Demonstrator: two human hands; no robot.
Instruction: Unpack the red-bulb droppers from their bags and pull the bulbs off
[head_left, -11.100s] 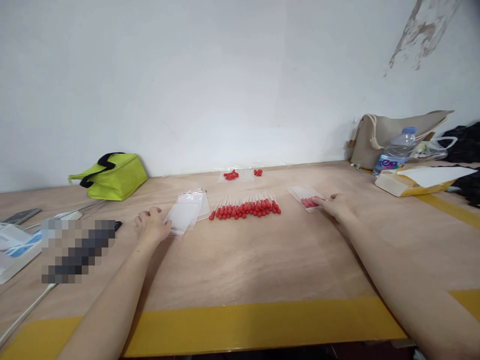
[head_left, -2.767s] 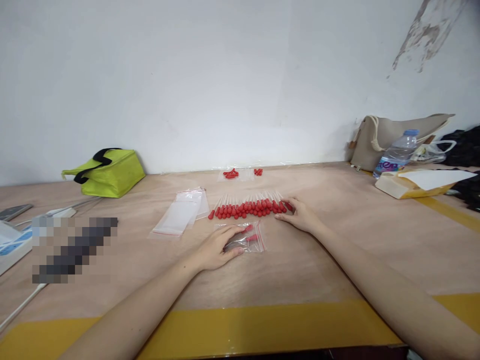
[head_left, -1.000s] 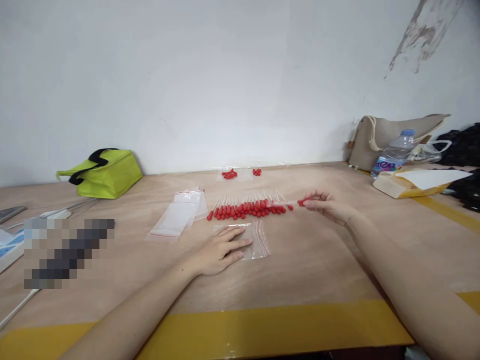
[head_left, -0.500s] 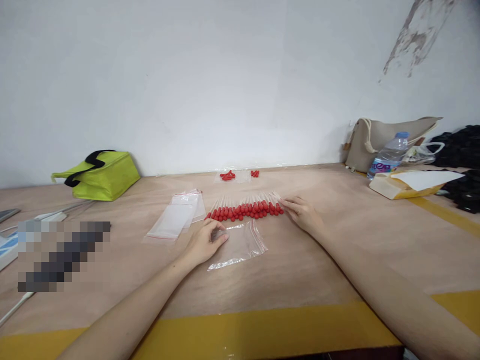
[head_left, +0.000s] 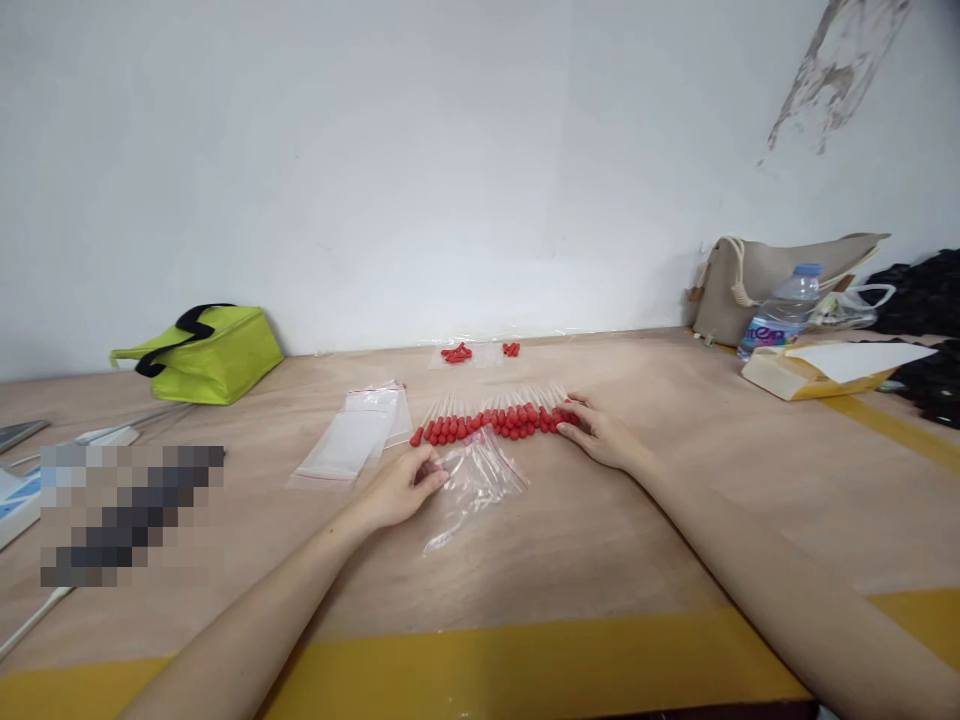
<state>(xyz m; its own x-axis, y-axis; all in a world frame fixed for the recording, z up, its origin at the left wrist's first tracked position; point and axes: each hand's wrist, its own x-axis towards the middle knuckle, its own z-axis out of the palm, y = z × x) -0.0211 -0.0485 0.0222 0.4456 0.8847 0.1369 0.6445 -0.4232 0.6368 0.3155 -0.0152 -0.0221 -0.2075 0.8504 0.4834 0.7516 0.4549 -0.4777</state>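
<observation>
Between the finger and thumb of my left hand [head_left: 409,485] is the edge of a clear zip bag [head_left: 480,475], wrinkled and partly raised off the table. A dense row of red-tipped sticks [head_left: 514,415] lies just beyond the bag, red ends toward me and pale thin ends toward the wall. My right hand [head_left: 604,435] is at the right end of this row, its fingers and thumb closed around red tips there. How many sticks it grips is hidden. Left of the row, flat zip bags [head_left: 345,435] lie overlapped.
Near the wall, small red pieces [head_left: 456,353] lie on clear plastic. A lime-green bag [head_left: 217,355] stands at the left, by a power strip [head_left: 22,505] and a pixelated dark patch. To the right are a water bottle [head_left: 780,310], a grey bag [head_left: 720,290] and an open box [head_left: 810,375].
The zip bag has gone from lying flat to crumpled and lifted, its far edge now against the red tips. My right hand has closed in around tips at the row's right end.
</observation>
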